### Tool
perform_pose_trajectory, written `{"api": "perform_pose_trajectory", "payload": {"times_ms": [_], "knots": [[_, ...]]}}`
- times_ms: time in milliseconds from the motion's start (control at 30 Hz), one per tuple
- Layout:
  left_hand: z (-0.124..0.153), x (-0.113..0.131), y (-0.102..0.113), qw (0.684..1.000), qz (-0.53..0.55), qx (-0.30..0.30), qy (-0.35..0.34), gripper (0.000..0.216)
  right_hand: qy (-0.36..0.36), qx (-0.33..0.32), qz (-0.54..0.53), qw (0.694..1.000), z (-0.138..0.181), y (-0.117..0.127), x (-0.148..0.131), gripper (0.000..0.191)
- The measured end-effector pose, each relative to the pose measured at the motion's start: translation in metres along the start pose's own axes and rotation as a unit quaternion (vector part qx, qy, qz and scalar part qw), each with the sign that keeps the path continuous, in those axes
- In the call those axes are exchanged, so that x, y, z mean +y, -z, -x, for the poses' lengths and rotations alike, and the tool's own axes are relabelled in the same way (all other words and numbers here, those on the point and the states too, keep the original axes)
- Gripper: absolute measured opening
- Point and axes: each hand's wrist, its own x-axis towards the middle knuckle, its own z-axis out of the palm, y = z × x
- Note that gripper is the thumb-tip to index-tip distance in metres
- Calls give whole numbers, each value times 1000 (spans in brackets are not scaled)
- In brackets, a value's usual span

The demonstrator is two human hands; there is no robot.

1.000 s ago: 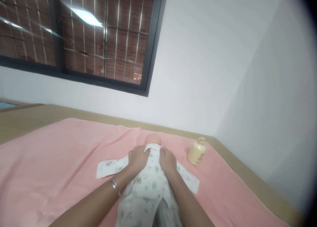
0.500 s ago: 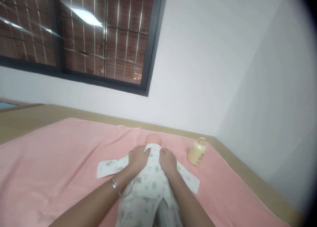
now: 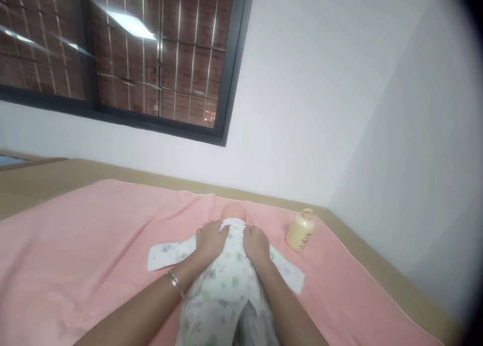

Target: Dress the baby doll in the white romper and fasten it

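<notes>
A baby doll (image 3: 233, 285) in a white garment printed with small green figures lies lengthwise in front of me, its bald, pinkish head (image 3: 234, 211) at the far end. My left hand (image 3: 212, 240), below a silver bracelet, is wrapped over one shoulder, thumb on the cloth near the neck. The other shoulder is held likewise by my right hand (image 3: 256, 243). Both sleeves lie spread flat, the left sleeve (image 3: 169, 254) and the right sleeve (image 3: 290, 273). The doll's face is not visible, and the fingertips are partly hidden.
Under the doll spreads a pink blanket (image 3: 94, 235) on a tan padded surface (image 3: 49, 185). A cream pump bottle (image 3: 300, 231) stands on the blanket to the right. Behind are a white wall (image 3: 302, 109) and a dark-framed window (image 3: 158, 59) with bars.
</notes>
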Motion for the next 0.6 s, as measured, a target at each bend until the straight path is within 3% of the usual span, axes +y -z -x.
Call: {"api": "perform_pose_trajectory", "payload": {"times_ms": [600], "knots": [[0,0,-1,1000,3,1,0,37,2,-7,20,1000,1,3,-2,41]]}}
